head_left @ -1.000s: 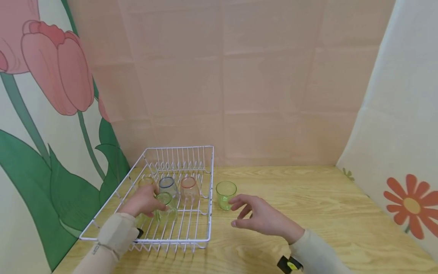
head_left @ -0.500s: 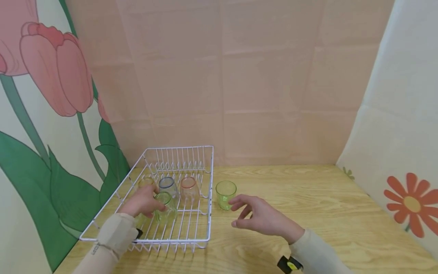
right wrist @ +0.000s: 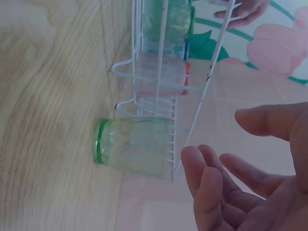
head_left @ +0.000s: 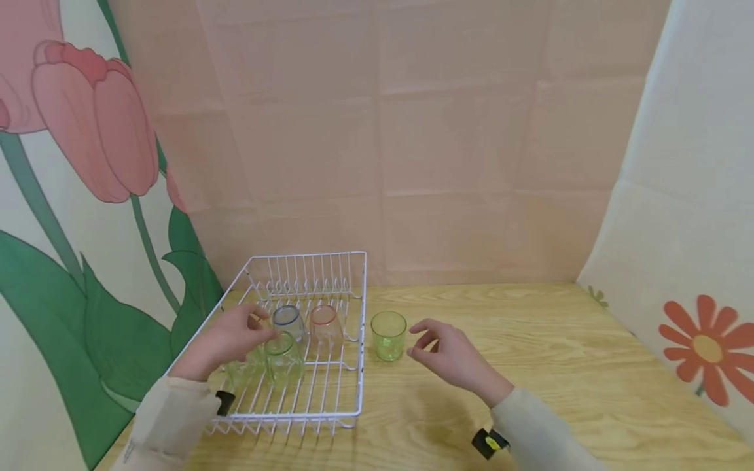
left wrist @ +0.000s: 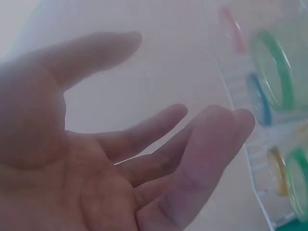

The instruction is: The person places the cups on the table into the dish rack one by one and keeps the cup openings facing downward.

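Note:
My left hand [head_left: 232, 337] hovers over the left part of a white wire dish rack [head_left: 294, 415], fingers loosely bent and holding nothing. Below it, a green-tinted glass [head_left: 285, 366] stands upside down, with a second green glass [head_left: 244, 373] on its left, partly covered by the hand. Behind are a blue-ringed glass [head_left: 287, 318] and a red-ringed glass [head_left: 326, 330], also inverted. A yellow-ringed glass [left wrist: 277, 171] shows only in the left wrist view. On the table right of the rack, one green glass [head_left: 389, 337] stands upright; my right hand [head_left: 453, 356] is just beside it, holding nothing.
The rack's raised wire rim separates its glasses from the wooden table [head_left: 530, 366]. A pinkish cloth wall [head_left: 459, 163] closes the back. Printed cloths with a tulip [head_left: 106, 131] and a red flower [head_left: 707, 347] flank the left and right sides.
My left hand has lifted off the green glass in the rack and drawn slightly left. My right hand has shifted a little up and right, away from the green glass on the table.

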The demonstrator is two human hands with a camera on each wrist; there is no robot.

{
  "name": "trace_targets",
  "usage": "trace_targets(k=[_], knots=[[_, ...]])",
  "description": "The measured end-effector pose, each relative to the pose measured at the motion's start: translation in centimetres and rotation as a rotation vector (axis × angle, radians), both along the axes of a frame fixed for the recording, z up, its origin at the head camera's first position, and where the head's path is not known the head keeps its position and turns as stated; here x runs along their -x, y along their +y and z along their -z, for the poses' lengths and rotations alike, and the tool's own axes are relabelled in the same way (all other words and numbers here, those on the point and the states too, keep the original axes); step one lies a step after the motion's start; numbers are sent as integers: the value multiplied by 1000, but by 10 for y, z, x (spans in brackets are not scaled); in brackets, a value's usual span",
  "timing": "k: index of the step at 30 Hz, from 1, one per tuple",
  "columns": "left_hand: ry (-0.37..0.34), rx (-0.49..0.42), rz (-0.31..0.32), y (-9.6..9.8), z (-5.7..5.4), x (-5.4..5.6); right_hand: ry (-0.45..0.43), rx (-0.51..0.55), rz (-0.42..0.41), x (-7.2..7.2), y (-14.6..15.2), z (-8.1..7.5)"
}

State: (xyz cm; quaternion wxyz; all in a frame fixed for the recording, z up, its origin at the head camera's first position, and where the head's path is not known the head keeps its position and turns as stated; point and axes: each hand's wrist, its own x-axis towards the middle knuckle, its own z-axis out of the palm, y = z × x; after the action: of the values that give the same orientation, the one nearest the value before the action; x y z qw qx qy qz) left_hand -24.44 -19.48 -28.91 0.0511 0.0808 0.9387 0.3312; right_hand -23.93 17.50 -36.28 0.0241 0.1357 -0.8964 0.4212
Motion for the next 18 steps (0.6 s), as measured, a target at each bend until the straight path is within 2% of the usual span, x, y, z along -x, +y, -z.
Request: trace_targets(k=[4,10,18], knots=[[28,19,56,16,-1,-15,-31,6,81,9,1,8],[45,2,138,43,0,-36,-46,-7,148,27,2,21],[135,-97,270,71,10,-42,-83,-17,210,53,-2,32]])
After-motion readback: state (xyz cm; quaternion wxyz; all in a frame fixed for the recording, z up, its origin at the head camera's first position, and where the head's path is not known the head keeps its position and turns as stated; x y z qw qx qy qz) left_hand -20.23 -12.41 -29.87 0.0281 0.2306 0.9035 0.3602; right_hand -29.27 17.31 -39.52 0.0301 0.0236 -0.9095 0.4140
